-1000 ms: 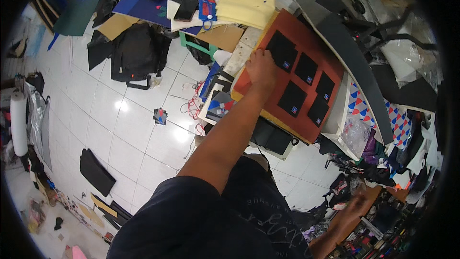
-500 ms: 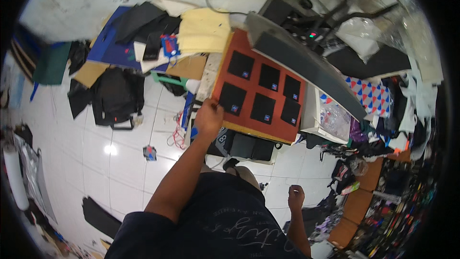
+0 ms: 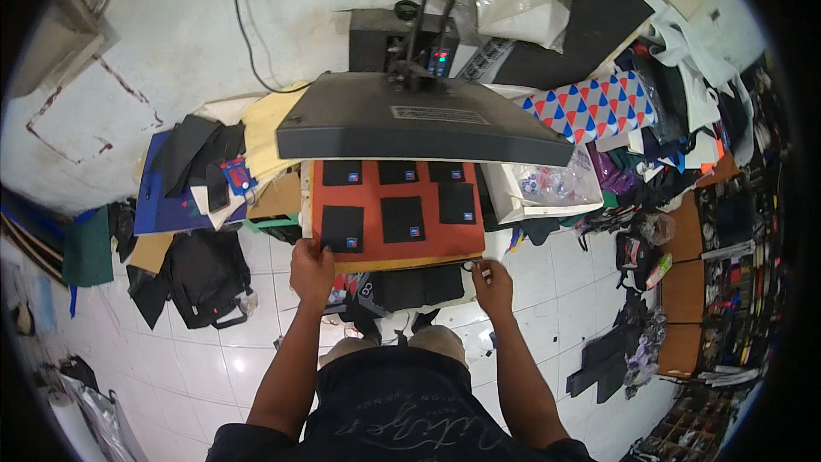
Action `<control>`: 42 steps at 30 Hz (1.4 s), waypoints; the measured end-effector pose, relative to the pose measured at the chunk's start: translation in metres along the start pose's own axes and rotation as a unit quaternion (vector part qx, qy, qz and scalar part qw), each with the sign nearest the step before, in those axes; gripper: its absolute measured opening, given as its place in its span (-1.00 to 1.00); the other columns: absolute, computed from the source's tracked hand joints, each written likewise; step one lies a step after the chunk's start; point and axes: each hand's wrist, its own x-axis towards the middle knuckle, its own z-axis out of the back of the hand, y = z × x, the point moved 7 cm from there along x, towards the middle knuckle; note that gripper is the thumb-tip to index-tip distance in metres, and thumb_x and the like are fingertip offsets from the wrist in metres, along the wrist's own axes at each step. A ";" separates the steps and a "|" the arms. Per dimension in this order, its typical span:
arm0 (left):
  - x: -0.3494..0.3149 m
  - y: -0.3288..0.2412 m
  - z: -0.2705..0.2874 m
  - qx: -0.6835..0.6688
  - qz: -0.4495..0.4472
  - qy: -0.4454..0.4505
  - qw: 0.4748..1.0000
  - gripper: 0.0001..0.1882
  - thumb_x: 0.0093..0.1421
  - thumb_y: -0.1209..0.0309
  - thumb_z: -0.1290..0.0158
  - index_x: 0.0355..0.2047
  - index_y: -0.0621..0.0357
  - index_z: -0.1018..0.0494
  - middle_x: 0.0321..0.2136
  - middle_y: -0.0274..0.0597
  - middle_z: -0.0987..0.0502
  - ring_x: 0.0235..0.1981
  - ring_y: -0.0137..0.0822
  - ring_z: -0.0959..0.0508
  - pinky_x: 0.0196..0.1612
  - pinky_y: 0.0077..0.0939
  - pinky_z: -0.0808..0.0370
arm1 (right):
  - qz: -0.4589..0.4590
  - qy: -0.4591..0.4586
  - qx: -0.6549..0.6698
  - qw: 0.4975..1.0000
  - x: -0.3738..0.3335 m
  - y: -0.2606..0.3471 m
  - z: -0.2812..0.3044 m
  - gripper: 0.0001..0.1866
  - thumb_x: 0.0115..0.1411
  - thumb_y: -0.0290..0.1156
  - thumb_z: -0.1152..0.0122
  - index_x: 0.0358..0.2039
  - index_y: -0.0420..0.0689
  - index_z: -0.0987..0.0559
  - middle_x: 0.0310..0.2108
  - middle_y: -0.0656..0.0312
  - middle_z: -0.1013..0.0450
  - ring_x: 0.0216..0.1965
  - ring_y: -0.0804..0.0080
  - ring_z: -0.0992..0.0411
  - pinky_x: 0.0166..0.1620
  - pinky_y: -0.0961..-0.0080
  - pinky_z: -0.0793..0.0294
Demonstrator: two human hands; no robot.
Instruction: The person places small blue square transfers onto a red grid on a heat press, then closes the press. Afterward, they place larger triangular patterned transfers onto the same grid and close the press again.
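Observation:
My left hand (image 3: 312, 274) is closed at the near left corner of a red-brown pad (image 3: 385, 189). My right hand (image 3: 493, 289) is just off the near right corner, fingers pinched beside a small dark loop; what they hold is too small to make out. Several black fabric pieces lie in two rows on the pad, one of them (image 3: 402, 214) at the near middle. Each bears a small blue and red label in a lower corner. Over the back of the pad hangs the dark grey upper plate (image 3: 419, 133) of a heat press, covering part of the far row.
Right of the press is a white box (image 3: 505, 197) with clear plastic in it. Yellow cloth (image 3: 265, 137) and a phone (image 3: 217, 186) lie to the left. A black backpack (image 3: 205, 274) rests on the tiled floor. Behind the plate stands a control box (image 3: 440, 60) with lit digits.
The view has turned, so the press now faces me squarely. My right hand has come up from beside my body to the pad's near right corner. My left hand stays at the left corner.

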 end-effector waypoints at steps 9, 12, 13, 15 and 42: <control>-0.024 -0.076 -0.041 0.044 -0.262 0.036 0.963 -0.66 0.00 0.41 -0.25 -0.16 0.08 -0.54 -0.23 -0.13 -0.50 -0.14 -0.02 -0.50 -0.06 -0.08 -0.37 | -0.148 0.062 -0.112 0.981 0.115 0.003 -0.005 -0.52 0.07 0.05 -0.33 -0.27 -0.16 -0.65 -0.25 -0.05 -0.61 -0.13 -0.06 -0.58 -0.07 0.11 -0.53; -0.033 -0.090 -0.055 0.063 -0.279 0.058 0.956 -0.64 0.02 0.39 -0.23 -0.11 0.05 -0.56 -0.13 -0.16 -0.49 -0.01 -0.05 -0.46 0.02 -0.08 -0.33 | -0.156 0.071 -0.099 0.980 0.115 -0.010 -0.014 -0.53 0.06 0.03 -0.33 -0.27 -0.16 -0.66 -0.25 -0.05 -0.62 -0.14 -0.05 -0.58 -0.06 0.11 -0.52; -0.035 -0.092 -0.061 0.076 -0.295 0.053 0.951 -0.63 0.04 0.38 -0.22 -0.09 0.05 -0.56 -0.09 -0.16 -0.49 0.03 -0.05 -0.44 0.05 -0.08 -0.32 | -0.161 0.078 -0.087 0.980 0.115 -0.013 -0.016 -0.54 0.06 0.01 -0.32 -0.27 -0.16 -0.66 -0.25 -0.05 -0.62 -0.14 -0.05 -0.58 -0.06 0.11 -0.52; -0.037 -0.093 -0.070 0.108 -0.321 0.048 0.940 -0.61 0.07 0.36 -0.21 -0.05 0.04 -0.57 -0.01 -0.16 -0.48 0.11 -0.05 -0.41 0.10 -0.07 -0.30 | -0.165 0.088 -0.059 0.981 0.116 -0.019 -0.021 -0.57 0.07 -0.02 -0.31 -0.28 -0.16 -0.67 -0.25 -0.05 -0.62 -0.14 -0.05 -0.58 -0.07 0.10 -0.53; -0.039 -0.096 -0.098 0.170 -0.363 0.081 0.912 -0.61 0.18 0.24 -0.14 0.01 0.03 -0.57 0.15 -0.19 -0.47 0.29 -0.02 -0.29 0.29 0.05 -0.11 | -0.133 0.069 -0.047 0.988 0.123 -0.023 -0.030 -0.64 0.05 -0.13 -0.28 -0.37 -0.21 -0.66 -0.37 -0.07 -0.61 -0.25 -0.06 -0.60 -0.17 0.12 -0.55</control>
